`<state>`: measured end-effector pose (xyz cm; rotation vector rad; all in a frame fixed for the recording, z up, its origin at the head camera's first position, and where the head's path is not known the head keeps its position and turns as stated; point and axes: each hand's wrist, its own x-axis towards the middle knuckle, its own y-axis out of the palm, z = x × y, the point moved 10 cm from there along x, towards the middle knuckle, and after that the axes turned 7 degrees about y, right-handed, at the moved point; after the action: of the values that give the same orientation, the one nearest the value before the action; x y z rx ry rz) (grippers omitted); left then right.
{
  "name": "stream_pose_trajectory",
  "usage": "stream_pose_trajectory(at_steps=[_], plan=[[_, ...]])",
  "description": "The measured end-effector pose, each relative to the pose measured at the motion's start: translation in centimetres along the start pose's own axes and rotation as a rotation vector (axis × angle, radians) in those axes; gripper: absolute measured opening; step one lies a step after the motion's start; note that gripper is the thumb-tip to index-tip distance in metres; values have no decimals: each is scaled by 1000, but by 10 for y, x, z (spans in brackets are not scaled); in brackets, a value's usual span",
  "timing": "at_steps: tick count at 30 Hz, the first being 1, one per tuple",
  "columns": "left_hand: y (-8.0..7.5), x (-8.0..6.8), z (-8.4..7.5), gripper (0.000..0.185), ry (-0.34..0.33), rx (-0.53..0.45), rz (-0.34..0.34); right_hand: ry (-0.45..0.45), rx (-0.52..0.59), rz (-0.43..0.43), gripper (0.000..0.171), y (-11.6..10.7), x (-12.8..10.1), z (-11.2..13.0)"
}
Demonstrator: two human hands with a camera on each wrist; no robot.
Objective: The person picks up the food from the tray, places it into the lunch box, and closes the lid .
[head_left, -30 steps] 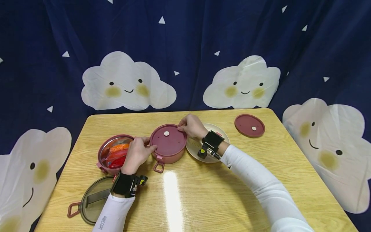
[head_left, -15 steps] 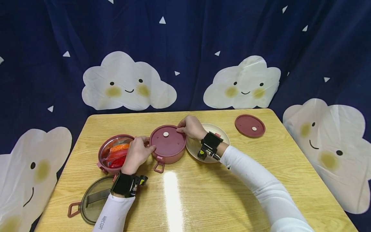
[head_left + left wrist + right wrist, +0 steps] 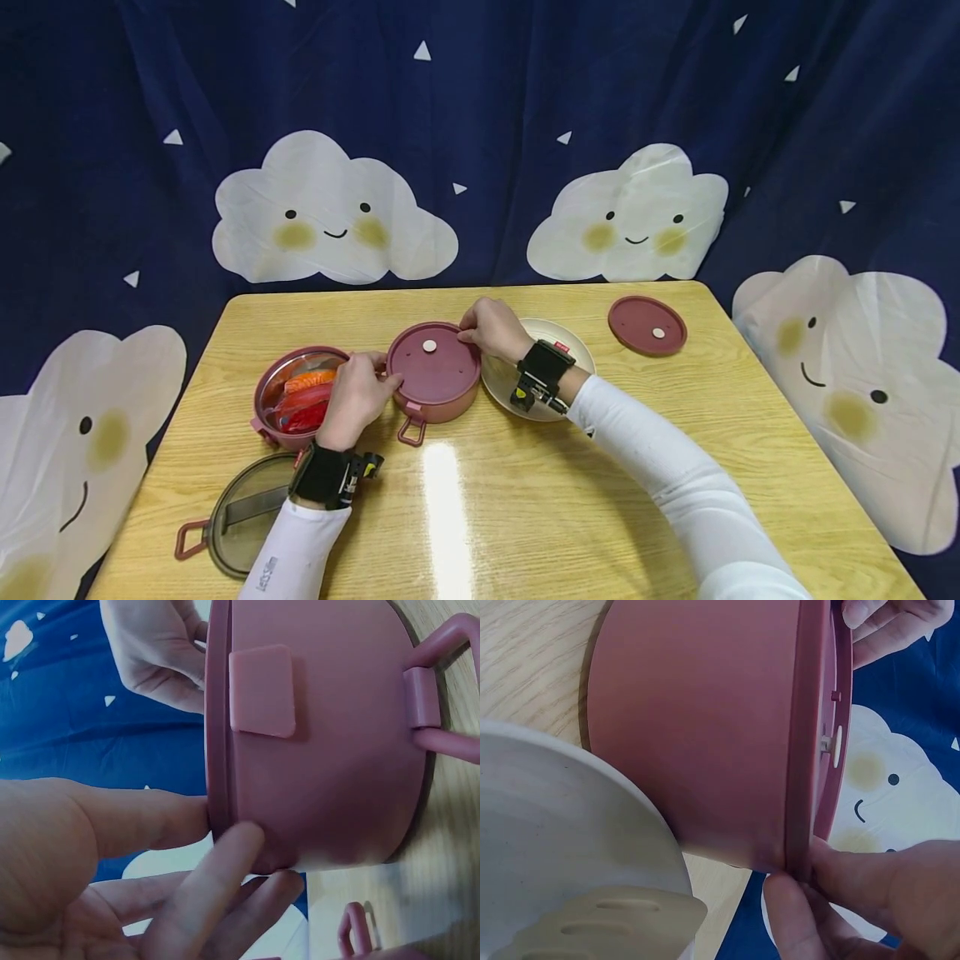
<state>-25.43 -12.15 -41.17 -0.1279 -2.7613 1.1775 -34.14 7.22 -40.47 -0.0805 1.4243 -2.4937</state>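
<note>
A dusty-pink round pot (image 3: 450, 411) stands near the middle of the table, topped by a flat maroon lid (image 3: 435, 379) with a small white knob. At its left edge, my left hand (image 3: 360, 396) pinches the lid's rim, thumb on top and fingers below against the side. My right hand (image 3: 497, 327) pinches the same rim at the right, between thumb and fingers. The right wrist view shows the lid's edge (image 3: 802, 742) resting level along the pot wall. A second pink pot (image 3: 261, 400), beside my left hand, holds orange and red food-like pieces.
Touching or close to the covered pot is a cream plate (image 3: 585, 375) bearing a beige slotted utensil head (image 3: 615, 922). A tinted glass lid (image 3: 232, 546) lies front left, partly under my left forearm. Another maroon lid (image 3: 637, 321) lies back right. A curtain hangs behind.
Both hands stay at the lid's rim. Over the last second the lid has shifted very slightly left, its knob with it, and the right hand moved slightly too.
</note>
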Motion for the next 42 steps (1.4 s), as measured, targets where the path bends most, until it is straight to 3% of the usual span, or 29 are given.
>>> stream_pose_trajectory(at_steps=[9, 13, 27, 36, 42], plan=[[-6, 2, -20, 29, 21, 73, -99, 9, -39, -10, 17, -2, 4, -2], [-8, 4, -21, 25, 11, 112, -124, 1, -50, -3, 19, -3, 5, 4], [-6, 9, -10, 24, -11, 100, -62, -100, -148, 44, 16, 3, 12, 18], [-5, 13, -9, 13, -26, 108, -41, -162, -198, 41, 16, 5, 13, 21], [-5, 14, -7, 18, -31, 96, -27, -220, -263, 36, 18, 7, 9, 30]])
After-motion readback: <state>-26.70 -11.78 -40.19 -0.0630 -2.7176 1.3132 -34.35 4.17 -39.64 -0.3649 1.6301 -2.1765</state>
